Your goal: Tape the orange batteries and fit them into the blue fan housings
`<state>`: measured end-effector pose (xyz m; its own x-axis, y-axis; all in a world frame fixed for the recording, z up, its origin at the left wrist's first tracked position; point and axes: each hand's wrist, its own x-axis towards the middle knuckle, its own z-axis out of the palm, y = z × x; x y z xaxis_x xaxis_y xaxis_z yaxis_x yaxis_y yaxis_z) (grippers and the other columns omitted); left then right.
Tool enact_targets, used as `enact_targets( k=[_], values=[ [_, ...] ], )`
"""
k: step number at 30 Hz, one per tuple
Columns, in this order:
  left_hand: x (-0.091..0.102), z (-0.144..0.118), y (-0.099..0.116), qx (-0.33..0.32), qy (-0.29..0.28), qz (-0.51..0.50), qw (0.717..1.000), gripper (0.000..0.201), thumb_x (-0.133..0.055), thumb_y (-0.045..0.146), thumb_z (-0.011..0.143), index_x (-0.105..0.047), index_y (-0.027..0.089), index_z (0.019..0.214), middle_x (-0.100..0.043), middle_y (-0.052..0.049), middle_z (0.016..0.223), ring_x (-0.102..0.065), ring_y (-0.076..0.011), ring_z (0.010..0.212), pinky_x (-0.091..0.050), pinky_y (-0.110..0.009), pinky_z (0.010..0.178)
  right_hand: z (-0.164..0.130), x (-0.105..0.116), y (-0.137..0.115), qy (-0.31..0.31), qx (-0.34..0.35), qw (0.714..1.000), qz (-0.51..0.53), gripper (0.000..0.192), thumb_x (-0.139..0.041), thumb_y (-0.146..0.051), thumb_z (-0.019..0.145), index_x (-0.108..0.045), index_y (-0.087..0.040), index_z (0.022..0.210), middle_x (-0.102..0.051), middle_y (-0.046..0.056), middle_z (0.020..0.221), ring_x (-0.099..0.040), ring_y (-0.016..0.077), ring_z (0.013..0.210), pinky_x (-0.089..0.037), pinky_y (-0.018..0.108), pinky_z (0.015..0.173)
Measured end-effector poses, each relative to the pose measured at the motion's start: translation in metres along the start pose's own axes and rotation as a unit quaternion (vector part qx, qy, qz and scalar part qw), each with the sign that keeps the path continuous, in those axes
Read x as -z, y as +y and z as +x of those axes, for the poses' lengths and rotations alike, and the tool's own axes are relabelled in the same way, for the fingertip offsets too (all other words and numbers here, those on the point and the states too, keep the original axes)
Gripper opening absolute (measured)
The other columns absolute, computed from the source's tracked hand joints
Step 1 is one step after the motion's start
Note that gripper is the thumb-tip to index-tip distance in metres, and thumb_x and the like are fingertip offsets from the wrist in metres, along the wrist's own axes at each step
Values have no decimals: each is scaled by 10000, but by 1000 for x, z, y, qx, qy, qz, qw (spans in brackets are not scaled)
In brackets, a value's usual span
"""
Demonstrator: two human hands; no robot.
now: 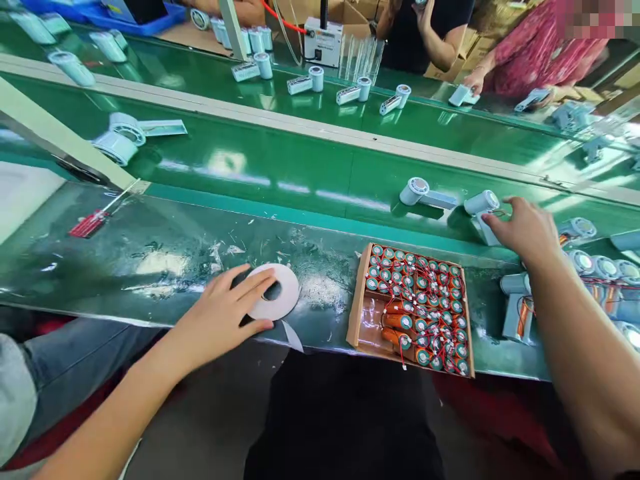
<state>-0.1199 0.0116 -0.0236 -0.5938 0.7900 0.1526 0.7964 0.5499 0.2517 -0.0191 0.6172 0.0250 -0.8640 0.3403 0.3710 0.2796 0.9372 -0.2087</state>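
My left hand (225,313) rests flat on a white roll of tape (281,292) at the near edge of the green bench, fingers spread over it. My right hand (525,230) reaches to the conveyor and grips a pale blue handheld fan body (481,208) with red wires showing. A second fan body (423,193) lies just left of it on the belt. Between my arms sits a cardboard box (354,303) holding several orange cells with red wires (425,307).
More fan bodies (600,267) crowd the right end of the bench. A red-handled screwdriver (93,221) lies at the left. Fan parts (120,137) sit on the belt (280,160). Two people work across the far belt (425,30), by a white box (323,41).
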Motion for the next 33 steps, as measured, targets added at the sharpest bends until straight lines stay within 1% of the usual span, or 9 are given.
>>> enact_targets(
  k=[2, 5, 8, 11, 16, 21, 24, 28, 33],
  values=[
    [-13, -28, 7, 7, -2, 32, 999, 456, -616, 365, 923, -639, 319, 1376, -603, -59, 1493, -497, -380, 1414, -447, -621, 1152, -21, 16, -55, 35, -7, 999, 38, 362, -576, -531, 973, -659, -226, 1148, -675, 150, 1070, -611, 315, 873, -431, 448, 784],
    [-14, -34, 42, 12, 52, 43, 998, 355, -623, 302, 908, -695, 286, 1255, -661, -76, 1408, -494, -377, 1416, -439, -634, 1174, -82, 39, -149, -81, 8, 955, 285, 369, -666, -510, 960, -643, -261, 1231, -702, 41, 914, -638, 224, 721, -488, 350, 651],
    [4, -22, 86, 17, 135, 45, 990, 267, -695, 342, 855, -697, 286, 1116, -706, -67, 1291, -373, -398, 1499, -447, -658, 1162, -147, 52, -220, -360, 37, 798, 482, 509, -702, -516, 962, -551, -242, 1363, -738, 6, 879, -645, 169, 626, -478, 268, 540],
    [20, -8, 113, -20, 174, 31, 984, 202, -680, 256, 843, -690, 320, 1034, -741, -20, 1139, -294, -379, 1549, -413, -685, 1187, -193, 54, -253, -485, 134, 693, 517, 297, -637, -487, 1027, -670, -199, 959, -718, -5, 755, -622, 126, 592, -438, 222, 544],
    [19, 5, 120, 102, 227, -89, 964, 372, -667, 286, 899, -623, 288, 1268, -686, -50, 1297, -520, -360, 1397, -628, -533, 977, -223, 48, -237, -455, 311, 783, 287, 317, -641, -417, 1040, -670, -199, 812, -647, -12, 630, -599, 143, 550, -365, 246, 534],
    [-7, -9, 138, 112, 225, -107, 962, 306, -662, 275, 922, -622, 274, 1225, -682, -59, 1290, -531, -351, 1383, -553, -590, 1080, -181, 64, -184, -255, 281, 897, 226, 208, -637, -398, 1044, -703, -217, 1122, -727, 67, 945, -668, 231, 872, -507, 325, 777],
    [-19, -13, 154, 33, 205, -80, 975, 294, -634, 174, 913, -625, 259, 1194, -698, -66, 1260, -453, -353, 1446, -463, -654, 1153, -154, 62, -174, -214, 326, 905, 168, 180, -621, -206, 1013, -694, -218, 1177, -716, 98, 1054, -612, 270, 1008, -499, 395, 906],
    [-19, -9, 170, -66, 196, -38, 978, 399, -592, 55, 885, -625, 236, 1239, -719, -72, 1212, -486, -332, 1414, -453, -643, 1164, -150, 37, -185, -234, 365, 893, 119, 181, -591, -95, 975, -731, -204, 1015, -695, 81, 856, -584, 252, 882, -489, 336, 759],
    [-7, -13, 178, -116, 156, 15, 981, 459, -604, 9, 859, -677, 253, 1241, -740, -56, 1211, -497, -330, 1397, -478, -606, 1164, -166, 48, -173, -39, 178, 928, 326, 201, -648, -293, 1027, -706, -241, 1212, -759, 61, 1016, -678, 244, 928, -549, 376, 866]
  ],
)
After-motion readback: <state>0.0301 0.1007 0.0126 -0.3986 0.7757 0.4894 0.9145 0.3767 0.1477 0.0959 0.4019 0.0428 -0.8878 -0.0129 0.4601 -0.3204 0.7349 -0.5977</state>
